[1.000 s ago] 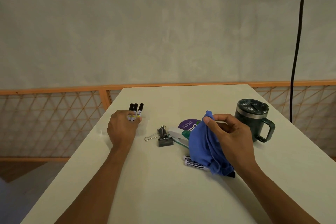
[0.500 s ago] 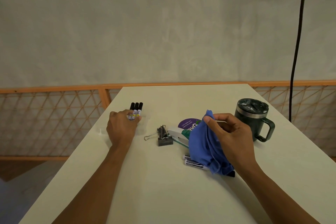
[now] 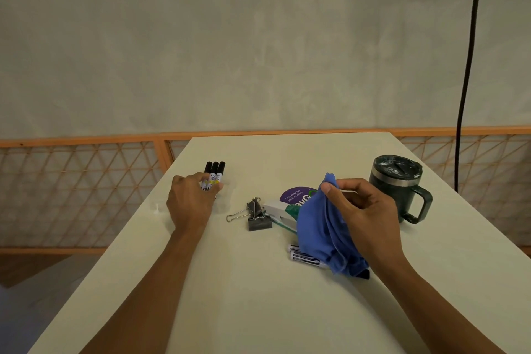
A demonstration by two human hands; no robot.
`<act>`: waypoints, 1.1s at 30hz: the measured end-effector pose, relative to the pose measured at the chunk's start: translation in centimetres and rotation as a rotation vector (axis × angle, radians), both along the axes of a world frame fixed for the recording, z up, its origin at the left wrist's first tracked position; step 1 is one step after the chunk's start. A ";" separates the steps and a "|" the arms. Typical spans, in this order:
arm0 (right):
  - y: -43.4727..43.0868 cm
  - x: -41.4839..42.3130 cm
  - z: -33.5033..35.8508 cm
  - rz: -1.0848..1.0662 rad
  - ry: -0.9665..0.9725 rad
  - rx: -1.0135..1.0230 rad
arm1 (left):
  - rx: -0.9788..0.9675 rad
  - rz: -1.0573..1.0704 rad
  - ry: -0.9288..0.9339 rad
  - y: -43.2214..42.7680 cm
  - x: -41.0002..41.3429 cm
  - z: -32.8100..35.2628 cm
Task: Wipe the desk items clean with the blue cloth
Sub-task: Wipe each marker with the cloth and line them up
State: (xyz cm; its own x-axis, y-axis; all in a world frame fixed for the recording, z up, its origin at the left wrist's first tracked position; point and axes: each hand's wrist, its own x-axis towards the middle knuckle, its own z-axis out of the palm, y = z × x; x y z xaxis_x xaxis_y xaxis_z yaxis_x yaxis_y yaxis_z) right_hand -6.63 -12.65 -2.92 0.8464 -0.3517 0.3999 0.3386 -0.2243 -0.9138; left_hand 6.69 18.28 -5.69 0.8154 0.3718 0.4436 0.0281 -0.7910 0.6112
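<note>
On the table (image 3: 258,310), the left hand (image 3: 191,204) grips three markers (image 3: 215,171) while the right hand (image 3: 367,215) pinches the blue cloth (image 3: 319,233).

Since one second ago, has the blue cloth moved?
No. The cloth still hangs from the right hand in the same place, its top corner just left of the mug.

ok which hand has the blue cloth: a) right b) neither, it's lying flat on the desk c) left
a: the right hand pinches the blue cloth by its top so that it hangs, while the left hand covers the near ends of the three black-capped markers.
</note>
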 end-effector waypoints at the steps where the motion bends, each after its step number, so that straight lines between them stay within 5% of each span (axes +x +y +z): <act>1: 0.0 0.0 0.1 -0.003 0.001 0.003 | -0.002 -0.004 0.001 0.0 0.0 0.0; 13: -1.2 -0.3 1.5 -0.080 -0.047 0.097 | 0.123 -0.078 -0.228 -1.0 -2.0 1.0; 25: -4.8 -0.5 3.4 -0.232 -0.196 0.253 | 0.069 -1.035 -0.086 -7.0 -9.4 1.5; 33: -4.1 -0.4 2.8 -0.224 -0.196 0.207 | 0.355 -1.126 -0.040 -8.7 -10.3 -0.1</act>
